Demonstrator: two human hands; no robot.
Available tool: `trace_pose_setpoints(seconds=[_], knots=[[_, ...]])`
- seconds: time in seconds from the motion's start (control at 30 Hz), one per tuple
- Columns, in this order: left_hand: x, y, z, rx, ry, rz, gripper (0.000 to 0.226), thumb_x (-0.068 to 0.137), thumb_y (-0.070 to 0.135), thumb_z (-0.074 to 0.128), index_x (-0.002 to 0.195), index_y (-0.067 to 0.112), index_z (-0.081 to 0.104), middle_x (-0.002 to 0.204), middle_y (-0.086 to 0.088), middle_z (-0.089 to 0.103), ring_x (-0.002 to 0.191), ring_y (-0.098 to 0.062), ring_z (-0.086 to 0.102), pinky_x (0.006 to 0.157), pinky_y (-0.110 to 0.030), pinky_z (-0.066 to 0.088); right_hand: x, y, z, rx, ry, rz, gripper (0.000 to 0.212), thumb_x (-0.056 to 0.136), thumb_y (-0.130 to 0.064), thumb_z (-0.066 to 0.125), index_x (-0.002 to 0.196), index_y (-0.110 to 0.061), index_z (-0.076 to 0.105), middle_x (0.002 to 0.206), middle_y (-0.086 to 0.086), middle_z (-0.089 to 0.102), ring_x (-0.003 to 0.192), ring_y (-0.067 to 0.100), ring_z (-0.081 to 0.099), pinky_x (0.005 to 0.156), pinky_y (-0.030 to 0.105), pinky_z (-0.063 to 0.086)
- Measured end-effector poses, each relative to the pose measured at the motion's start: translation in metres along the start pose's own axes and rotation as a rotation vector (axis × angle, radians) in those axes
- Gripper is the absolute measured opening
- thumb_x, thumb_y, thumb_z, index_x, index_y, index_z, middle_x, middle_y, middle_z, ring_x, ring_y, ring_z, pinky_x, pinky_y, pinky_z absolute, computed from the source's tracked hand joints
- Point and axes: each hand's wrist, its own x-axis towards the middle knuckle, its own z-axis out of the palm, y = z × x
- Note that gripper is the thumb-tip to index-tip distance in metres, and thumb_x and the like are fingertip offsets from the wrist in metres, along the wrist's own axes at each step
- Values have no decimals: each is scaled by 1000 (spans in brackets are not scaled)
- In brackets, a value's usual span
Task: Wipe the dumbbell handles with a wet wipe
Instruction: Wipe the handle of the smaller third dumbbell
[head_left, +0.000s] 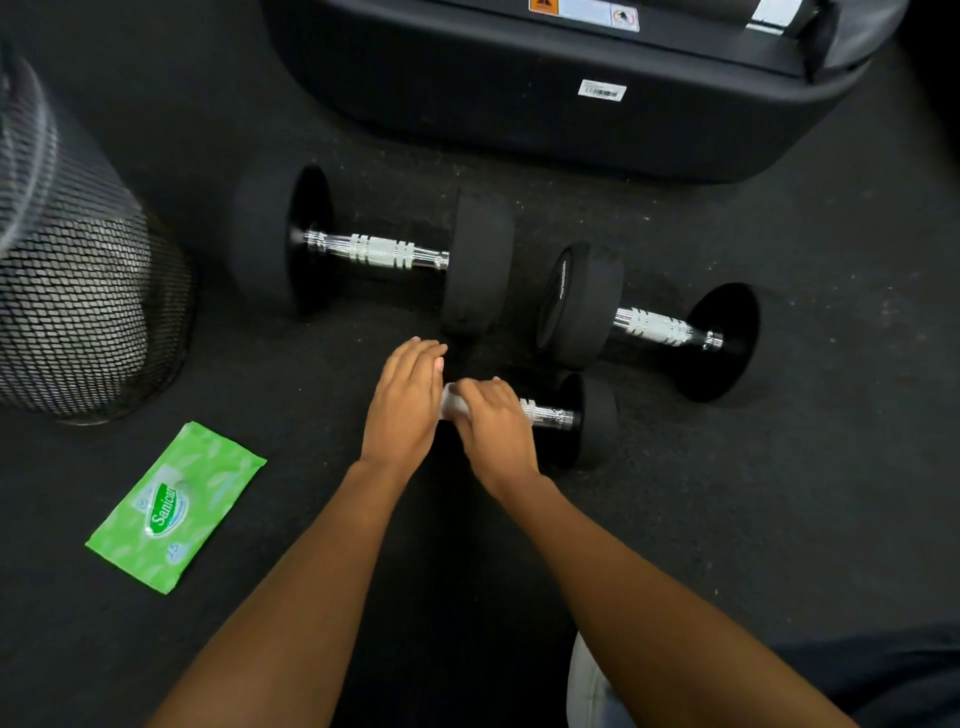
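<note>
Three black dumbbells with chrome handles lie on the dark floor. The nearest, smallest dumbbell (582, 421) lies just in front of me. My right hand (493, 426) is curled over its handle, holding a white wet wipe (451, 402) against the chrome. My left hand (408, 402) rests with straight fingers on that dumbbell's left weight, which it hides. The large dumbbell (374, 252) lies behind, and a medium dumbbell (649, 325) lies to the right.
A green wet-wipe pack (174, 506) lies flat on the floor at the left. A black mesh bin (78, 291) stands at the far left. The black base of an exercise machine (571, 104) fills the back. Rubber floor all around.
</note>
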Motion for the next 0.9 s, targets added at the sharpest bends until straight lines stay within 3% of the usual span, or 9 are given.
trace_pose_setpoints(seconds=[0.07,0.27,0.47,0.6,0.7,0.9], knots=[[0,-2,1,-3,9,10,51,97,30,21,121,2,55,126,-12,56,129,-24,40,108,-27,26,4,-2,3,-6,-24,-42,16,76,3,64,90,-5,59,87,12,66,84,30,63,99,43,42],[-1,1,0,-4,-5,-10,36,100,17,32,125,2,53,130,-12,54,131,-22,36,109,-25,22,-4,31,-16,-54,-91,-245,43,69,4,74,109,-5,62,115,13,65,106,26,62,102,42,41],[1,2,-2,24,-10,-15,42,98,21,28,123,0,54,126,-15,55,129,-25,40,108,-27,25,-1,16,-6,-42,-19,-128,39,73,2,71,111,-2,63,110,14,67,103,26,64,102,37,37],[0,-1,-1,53,5,36,47,96,23,24,116,-2,58,118,-16,60,122,-29,48,107,-24,25,3,9,0,-45,14,-198,36,71,4,73,106,-2,67,106,13,69,98,25,66,96,39,44],[-1,1,-2,42,-6,20,47,97,25,24,121,-1,55,123,-15,58,126,-26,43,107,-26,24,-6,26,-8,-56,-3,-262,43,71,4,74,112,-5,65,115,12,66,107,24,63,99,40,42],[2,1,-1,21,3,-3,42,97,21,28,121,0,55,124,-15,57,127,-26,42,107,-22,23,-1,15,-5,-72,70,-172,39,66,3,78,103,-2,69,103,13,71,96,24,68,91,41,48]])
